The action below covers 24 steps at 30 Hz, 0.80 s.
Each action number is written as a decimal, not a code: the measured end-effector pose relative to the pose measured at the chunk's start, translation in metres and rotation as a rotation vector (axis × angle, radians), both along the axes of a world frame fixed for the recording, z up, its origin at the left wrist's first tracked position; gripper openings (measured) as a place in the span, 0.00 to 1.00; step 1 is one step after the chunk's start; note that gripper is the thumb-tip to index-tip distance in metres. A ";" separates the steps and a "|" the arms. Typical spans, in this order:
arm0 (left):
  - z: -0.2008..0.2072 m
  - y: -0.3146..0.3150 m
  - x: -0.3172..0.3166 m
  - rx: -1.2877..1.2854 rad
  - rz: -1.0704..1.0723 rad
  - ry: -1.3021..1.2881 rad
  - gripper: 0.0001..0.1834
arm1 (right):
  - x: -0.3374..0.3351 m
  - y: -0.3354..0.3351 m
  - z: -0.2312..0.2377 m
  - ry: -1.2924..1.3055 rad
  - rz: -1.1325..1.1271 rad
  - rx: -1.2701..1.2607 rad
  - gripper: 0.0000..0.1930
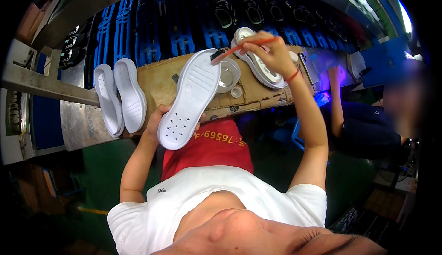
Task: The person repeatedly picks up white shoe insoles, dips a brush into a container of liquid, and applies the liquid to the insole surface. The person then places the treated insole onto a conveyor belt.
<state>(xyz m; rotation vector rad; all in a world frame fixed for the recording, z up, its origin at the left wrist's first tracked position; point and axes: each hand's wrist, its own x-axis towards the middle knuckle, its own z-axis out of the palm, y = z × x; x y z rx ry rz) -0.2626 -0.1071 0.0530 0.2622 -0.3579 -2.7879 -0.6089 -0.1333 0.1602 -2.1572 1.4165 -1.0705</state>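
Note:
My left hand (156, 120) grips the heel end of a white shoe sole (192, 93), its fingers partly hidden beneath it. The sole is tilted with its inner face up, showing ridges and a cluster of small dark holes. In my right hand (272, 54) is a brush (248, 46) with an orange-red handle. Its dark bristles (215, 58) are at the upper right rim of the sole. Just behind the sole stands a clear plastic tub (229, 74) with some whitish content. A small round cap (236, 92) lies beside the tub.
Two white soles (130, 93) rest at the left of the cardboard-covered bench (159, 77). More white soles (258, 66) lie right of the tub. Beyond runs a blue slatted conveyor (175, 29) carrying dark shoes (253, 11). A co-worker's arm (337, 103) reaches in at the right.

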 end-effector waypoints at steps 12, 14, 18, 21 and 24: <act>-0.003 -0.021 -0.006 -0.271 0.341 -0.154 0.39 | 0.051 0.079 -0.037 -0.153 0.168 0.254 0.07; 0.003 -0.021 -0.002 -0.369 0.356 -0.252 0.38 | 0.043 0.072 -0.035 -0.183 0.144 0.140 0.06; 0.006 -0.015 -0.002 -0.770 0.608 -0.367 0.38 | 0.045 0.062 -0.027 -0.142 0.004 0.010 0.06; 0.033 -0.013 -0.010 -1.380 0.824 -0.566 0.38 | 0.047 0.070 -0.037 -0.231 -0.127 0.106 0.08; 0.033 -0.016 -0.010 -1.386 0.864 -0.476 0.39 | 0.069 0.077 -0.042 -0.628 -0.205 0.455 0.10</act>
